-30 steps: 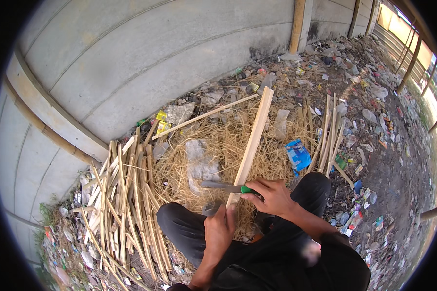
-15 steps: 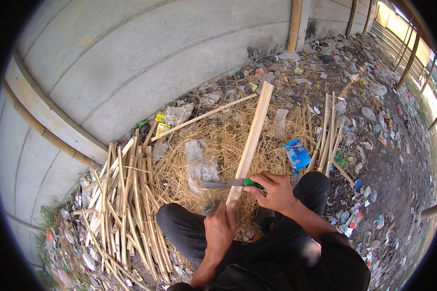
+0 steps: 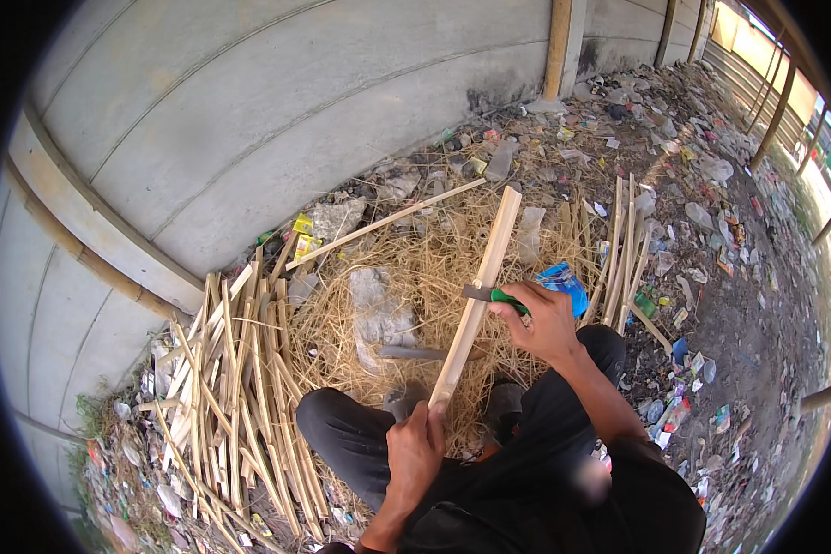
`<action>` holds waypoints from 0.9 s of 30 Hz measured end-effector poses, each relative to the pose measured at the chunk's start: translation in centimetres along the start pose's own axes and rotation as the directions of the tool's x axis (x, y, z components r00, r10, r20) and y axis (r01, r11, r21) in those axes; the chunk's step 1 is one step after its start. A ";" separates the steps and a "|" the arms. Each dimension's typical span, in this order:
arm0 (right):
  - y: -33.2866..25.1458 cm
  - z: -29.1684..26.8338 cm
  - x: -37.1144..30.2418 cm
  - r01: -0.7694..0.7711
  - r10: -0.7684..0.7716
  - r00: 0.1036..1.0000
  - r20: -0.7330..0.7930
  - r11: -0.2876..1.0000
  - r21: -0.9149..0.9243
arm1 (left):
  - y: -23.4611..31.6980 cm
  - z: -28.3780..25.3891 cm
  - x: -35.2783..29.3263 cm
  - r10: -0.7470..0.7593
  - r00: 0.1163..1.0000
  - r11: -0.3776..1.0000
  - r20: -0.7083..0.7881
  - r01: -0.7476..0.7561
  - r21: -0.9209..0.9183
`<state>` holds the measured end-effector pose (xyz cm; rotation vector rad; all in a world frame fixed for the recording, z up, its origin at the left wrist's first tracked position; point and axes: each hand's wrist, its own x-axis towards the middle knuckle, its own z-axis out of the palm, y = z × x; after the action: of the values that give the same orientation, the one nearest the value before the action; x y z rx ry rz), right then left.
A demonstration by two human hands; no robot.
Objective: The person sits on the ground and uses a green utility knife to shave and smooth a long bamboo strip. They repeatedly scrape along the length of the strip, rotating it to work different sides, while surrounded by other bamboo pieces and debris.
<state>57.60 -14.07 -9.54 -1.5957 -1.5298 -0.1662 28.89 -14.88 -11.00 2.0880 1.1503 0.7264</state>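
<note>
Between my knees, my left hand (image 3: pixel 415 454) is closed round the near end of a split bamboo strip (image 3: pixel 468 342), which slants away from me to the upper right. My right hand (image 3: pixel 542 323) grips the green handle of a knife (image 3: pixel 506 296). Its short dark blade lies across the upper part of the strip, touching it. Below the strip, a long grey, flat, blade-like piece (image 3: pixel 414 353) rests near a rough grey concrete block (image 3: pixel 379 309); the strip hides part of it.
Many bamboo strips (image 3: pixel 249 406) are heaped at left, with several more (image 3: pixel 623 249) at right. Thin shavings (image 3: pixel 425 249) cover the ground before me, beside a blue wrapper (image 3: pixel 563 284). A concrete wall (image 3: pixel 323 102) stands behind; litter (image 3: pixel 702 360) spreads over the soil at right.
The knife has moved away from my left hand, up along the strip. The strip's far end has dropped a little nearer to me. My left hand has hardly moved.
</note>
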 end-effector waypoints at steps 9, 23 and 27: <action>4.5 -0.2 2.5 -0.211 0.199 0.973 -0.120 0.973 -0.095 | -1.3 -0.4 -1.6 -0.021 1.000 0.999 0.023 0.020 0.032; 3.6 -2.6 2.0 -0.642 0.416 0.766 0.491 0.547 0.537 | -3.0 -2.0 -0.4 -0.248 0.858 0.781 0.451 0.452 -0.431; 3.6 -2.2 0.5 -0.741 0.435 0.657 0.615 0.224 0.633 | -4.5 -1.6 0.1 -0.155 0.855 0.752 0.495 0.427 -0.502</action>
<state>61.77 -14.56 -9.68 -1.2163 -0.7661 1.2190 25.46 -12.52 -13.34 1.3762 0.8298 0.3721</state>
